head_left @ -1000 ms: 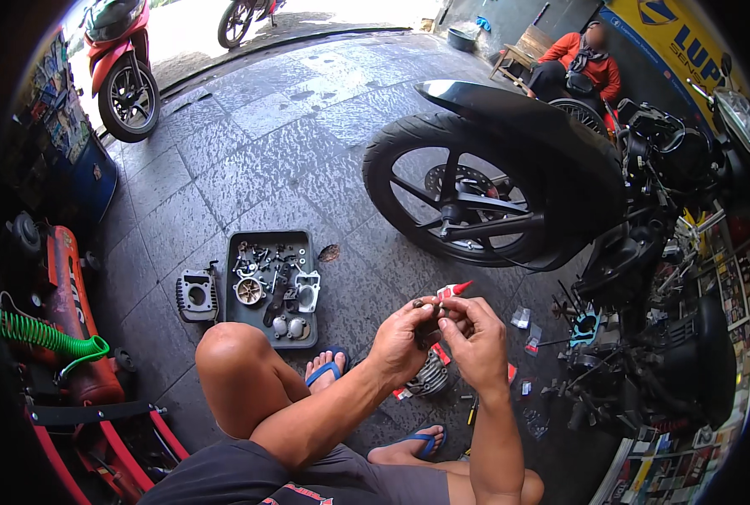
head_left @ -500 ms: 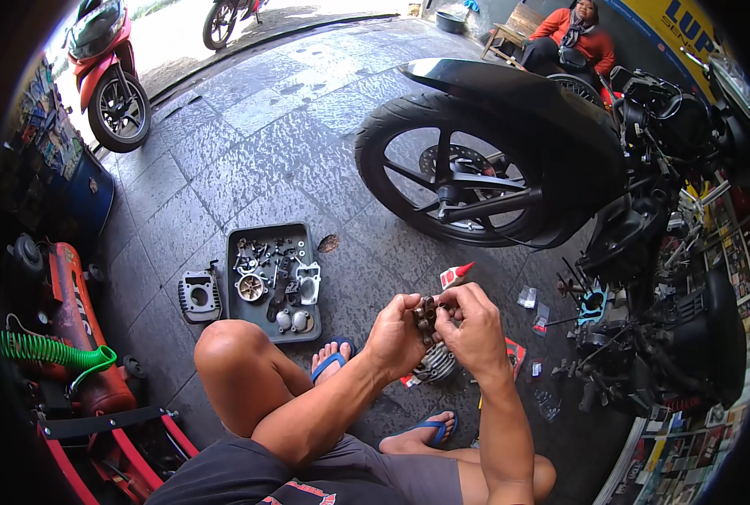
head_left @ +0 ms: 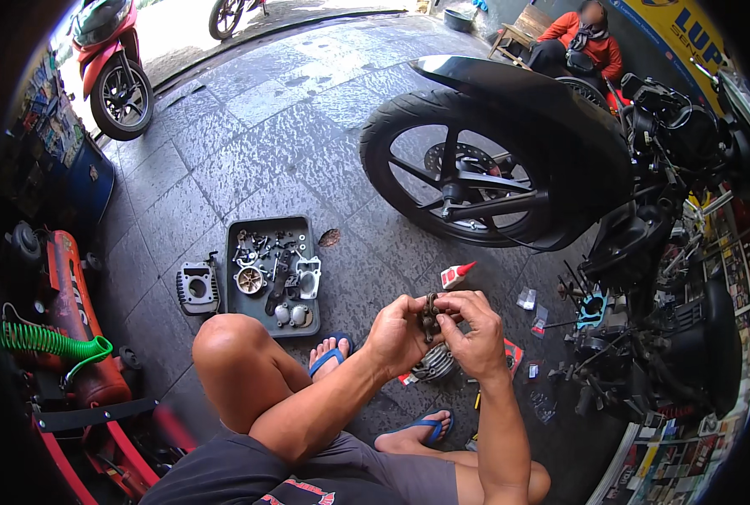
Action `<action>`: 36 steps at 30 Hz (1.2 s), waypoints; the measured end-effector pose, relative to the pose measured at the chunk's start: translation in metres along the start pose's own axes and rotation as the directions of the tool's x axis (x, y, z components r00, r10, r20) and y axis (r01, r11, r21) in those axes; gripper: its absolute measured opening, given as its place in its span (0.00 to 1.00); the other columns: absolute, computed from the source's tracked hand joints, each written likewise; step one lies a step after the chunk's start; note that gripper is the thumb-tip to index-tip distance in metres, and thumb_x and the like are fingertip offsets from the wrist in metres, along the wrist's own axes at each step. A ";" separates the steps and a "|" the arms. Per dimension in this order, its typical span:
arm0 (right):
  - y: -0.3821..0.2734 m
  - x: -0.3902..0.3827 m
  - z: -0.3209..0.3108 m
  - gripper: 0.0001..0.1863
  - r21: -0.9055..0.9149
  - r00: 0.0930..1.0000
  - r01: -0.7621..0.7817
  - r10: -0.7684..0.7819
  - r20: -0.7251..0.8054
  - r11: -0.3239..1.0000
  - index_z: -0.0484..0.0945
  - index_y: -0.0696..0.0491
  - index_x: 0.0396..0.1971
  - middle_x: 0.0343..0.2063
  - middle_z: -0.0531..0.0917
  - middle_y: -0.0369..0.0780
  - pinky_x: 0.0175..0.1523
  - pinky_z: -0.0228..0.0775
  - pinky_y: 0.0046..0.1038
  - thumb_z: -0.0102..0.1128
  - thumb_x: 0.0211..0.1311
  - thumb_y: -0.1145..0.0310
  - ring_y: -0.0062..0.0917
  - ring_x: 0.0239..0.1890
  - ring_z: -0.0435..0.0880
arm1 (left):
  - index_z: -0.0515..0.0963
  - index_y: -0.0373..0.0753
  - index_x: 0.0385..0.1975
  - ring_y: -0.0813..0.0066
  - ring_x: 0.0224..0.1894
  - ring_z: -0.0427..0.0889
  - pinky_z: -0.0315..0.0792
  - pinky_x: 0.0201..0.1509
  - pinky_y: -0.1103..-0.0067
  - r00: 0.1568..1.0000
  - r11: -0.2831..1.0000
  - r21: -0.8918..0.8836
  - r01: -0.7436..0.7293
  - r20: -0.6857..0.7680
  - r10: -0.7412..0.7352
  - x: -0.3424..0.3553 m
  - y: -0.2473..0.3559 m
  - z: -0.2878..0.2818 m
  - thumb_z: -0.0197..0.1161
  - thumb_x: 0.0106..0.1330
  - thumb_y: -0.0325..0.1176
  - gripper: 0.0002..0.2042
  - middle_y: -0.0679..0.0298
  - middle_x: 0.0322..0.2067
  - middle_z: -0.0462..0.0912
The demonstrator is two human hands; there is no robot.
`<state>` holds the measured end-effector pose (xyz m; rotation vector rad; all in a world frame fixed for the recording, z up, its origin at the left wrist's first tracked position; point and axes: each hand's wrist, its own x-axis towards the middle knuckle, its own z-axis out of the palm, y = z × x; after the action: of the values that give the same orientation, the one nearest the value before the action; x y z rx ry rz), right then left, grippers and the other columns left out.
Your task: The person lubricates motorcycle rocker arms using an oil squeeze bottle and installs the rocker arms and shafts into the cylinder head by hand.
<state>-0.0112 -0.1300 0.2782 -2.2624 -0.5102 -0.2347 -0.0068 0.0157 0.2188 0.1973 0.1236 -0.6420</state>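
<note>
Both of my hands are closed on a small dark metal engine part (head_left: 429, 313), held upright between them at the lower middle. My left hand (head_left: 393, 338) grips it from the left, thumb near its top; my right hand (head_left: 476, 337) pinches it from the right with curled fingers. Below them sits a finned silver cylinder head (head_left: 434, 369) beside red-and-white packaging (head_left: 513, 358), partly hidden by the hands. A white bottle with a red nozzle (head_left: 456, 274) stands on the floor just beyond my fingers.
A tray of parts (head_left: 266, 221) and engine cylinder (head_left: 196, 286) lie left of centre. A red air compressor (head_left: 88, 337) is at left. A dismantled motorcycle (head_left: 653, 269) with its large wheel (head_left: 392, 168) occupies the right. A person (head_left: 585, 50) sits behind it; a red scooter (head_left: 105, 42) stands outside.
The part in my hands has turned more upright as my fingers shifted around it, and more of the bottle shows beyond them. The view has shifted slightly.
</note>
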 end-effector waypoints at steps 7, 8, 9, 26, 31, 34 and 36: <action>-0.001 0.000 -0.002 0.12 -0.021 1.000 -0.007 0.007 0.003 1.000 0.82 0.58 0.37 0.38 0.83 0.43 0.40 0.77 0.25 0.65 0.49 0.82 0.27 0.38 0.83 | 0.73 0.34 0.50 0.65 0.49 0.79 0.70 0.58 0.68 0.993 0.999 0.039 -0.009 -0.119 0.013 -0.002 -0.001 0.005 0.41 0.66 0.32 0.18 0.58 0.45 0.79; -0.002 0.000 -0.002 0.12 -0.015 1.000 -0.020 0.020 0.000 1.000 0.82 0.58 0.37 0.37 0.83 0.43 0.41 0.77 0.25 0.66 0.49 0.82 0.28 0.38 0.83 | 0.73 0.34 0.50 0.65 0.49 0.79 0.70 0.58 0.68 0.993 0.999 0.037 -0.011 -0.118 0.015 -0.002 -0.001 0.005 0.41 0.66 0.32 0.18 0.58 0.45 0.79; -0.003 0.000 -0.001 0.12 -0.016 1.000 -0.018 0.018 0.002 1.000 0.82 0.58 0.37 0.37 0.83 0.43 0.41 0.77 0.25 0.66 0.49 0.82 0.28 0.38 0.83 | 0.72 0.34 0.50 0.66 0.49 0.79 0.70 0.58 0.68 0.994 0.999 0.034 -0.010 -0.106 0.014 -0.003 -0.001 0.006 0.41 0.66 0.32 0.18 0.58 0.45 0.79; -0.001 -0.012 -0.002 0.14 0.101 0.938 -0.346 0.345 0.033 0.933 0.81 0.61 0.43 0.30 0.81 0.39 0.34 0.72 0.21 0.65 0.55 0.77 0.18 0.27 0.77 | 0.74 0.33 0.51 0.67 0.55 0.76 0.67 0.63 0.68 0.999 0.992 0.112 0.052 0.006 -0.053 -0.003 -0.007 0.000 0.43 0.66 0.34 0.19 0.58 0.51 0.78; 0.008 -0.015 0.001 0.16 0.228 0.879 -0.477 0.466 0.104 0.849 0.79 0.63 0.45 0.29 0.81 0.38 0.35 0.72 0.20 0.63 0.56 0.76 0.17 0.28 0.77 | 0.69 0.31 0.56 0.65 0.56 0.75 0.65 0.64 0.69 0.996 0.990 0.123 0.063 0.058 -0.070 0.000 -0.008 0.001 0.42 0.62 0.31 0.23 0.56 0.52 0.77; 0.015 -0.018 0.000 0.16 0.257 0.833 -0.552 0.532 0.148 0.793 0.79 0.63 0.45 0.29 0.82 0.37 0.36 0.73 0.20 0.63 0.56 0.76 0.16 0.28 0.77 | 0.67 0.30 0.58 0.64 0.57 0.75 0.64 0.66 0.69 0.992 0.989 0.123 0.087 0.078 -0.097 0.001 -0.009 0.000 0.41 0.59 0.28 0.24 0.55 0.52 0.76; 0.014 -0.018 -0.001 0.15 0.203 0.858 -0.513 0.501 0.112 0.834 0.78 0.63 0.44 0.29 0.82 0.37 0.35 0.73 0.20 0.62 0.56 0.76 0.16 0.27 0.78 | 0.67 0.30 0.59 0.64 0.56 0.75 0.64 0.65 0.69 0.995 0.988 0.117 0.097 0.007 -0.098 0.002 -0.013 0.005 0.41 0.58 0.28 0.26 0.55 0.53 0.76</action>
<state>-0.0209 -0.1445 0.2637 -2.0937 0.0543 0.1527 -0.0126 0.0034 0.2216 0.3016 0.0837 -0.7484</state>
